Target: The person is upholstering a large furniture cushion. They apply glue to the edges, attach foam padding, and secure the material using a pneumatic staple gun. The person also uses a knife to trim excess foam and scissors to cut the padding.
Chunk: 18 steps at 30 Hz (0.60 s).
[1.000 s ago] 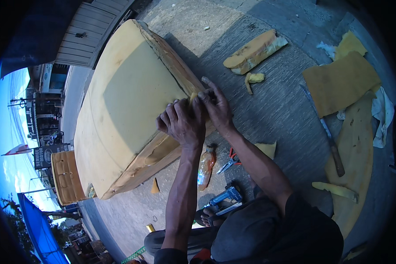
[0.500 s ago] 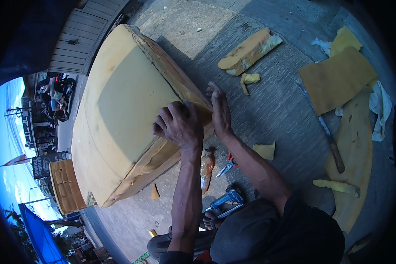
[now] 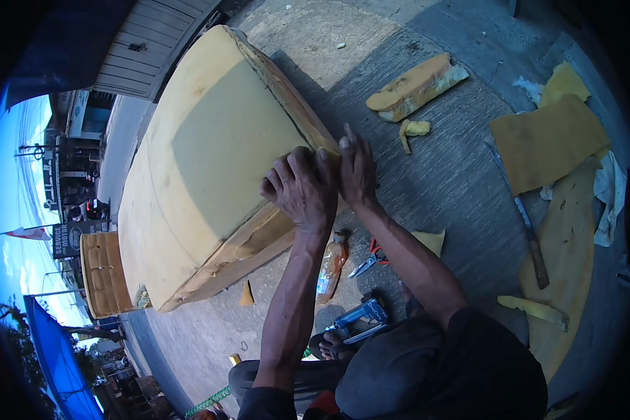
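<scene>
A large block of yellow foam cushion with a dark seam along its edges stands in front of me. My left hand is closed on its near right corner, with the fingers bent over the top edge. Right beside it, my right hand grips the side of the same corner, its fingers bent and one fingertip pointing up. The two hands nearly touch. They hide the corner itself and whatever lies under the fingertips.
Below my arms lie a blue power tool, red-handled pliers and a plastic bottle. Rightward are a long knife, a brown foam sheet and foam offcuts. A tufted brown cushion stands behind the block at left.
My right hand has gone from a flat palm on the foam's side to bent fingers, closer to my left hand. The view has shifted slightly. The motorcycle on the road has moved away.
</scene>
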Tool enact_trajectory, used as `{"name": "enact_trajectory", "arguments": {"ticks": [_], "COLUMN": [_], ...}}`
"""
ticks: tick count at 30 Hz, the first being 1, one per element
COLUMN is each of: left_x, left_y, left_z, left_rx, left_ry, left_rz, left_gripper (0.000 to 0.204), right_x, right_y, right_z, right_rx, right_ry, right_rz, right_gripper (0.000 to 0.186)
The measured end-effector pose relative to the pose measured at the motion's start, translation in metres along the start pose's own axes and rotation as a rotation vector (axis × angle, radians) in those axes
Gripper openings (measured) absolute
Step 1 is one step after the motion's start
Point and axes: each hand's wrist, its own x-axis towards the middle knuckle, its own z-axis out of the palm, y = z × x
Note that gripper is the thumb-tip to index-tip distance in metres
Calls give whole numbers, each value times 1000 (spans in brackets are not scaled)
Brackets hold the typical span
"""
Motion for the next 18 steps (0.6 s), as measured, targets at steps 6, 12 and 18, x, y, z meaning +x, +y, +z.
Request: {"name": "enact_trajectory", "arguments": {"ticks": [6, 12, 18], "left_x": [-14, -27, -26], "left_y": [-39, -68, -70], "left_z": [-45, -27, -17], "left_rx": [37, 132, 162], "left_ry": [-189, -161, -98], "left_rz": [174, 301, 303], "left_gripper": [64, 62, 60], "right_x": [-5, 6, 6], "right_y": [-44, -35, -43], "right_z": [-7, 19, 21], "right_rx": [-356, -139, -135], "right_ry": [207, 99, 36], "right_rz": [-506, -452, -356], "right_gripper": [49, 44, 42]}}
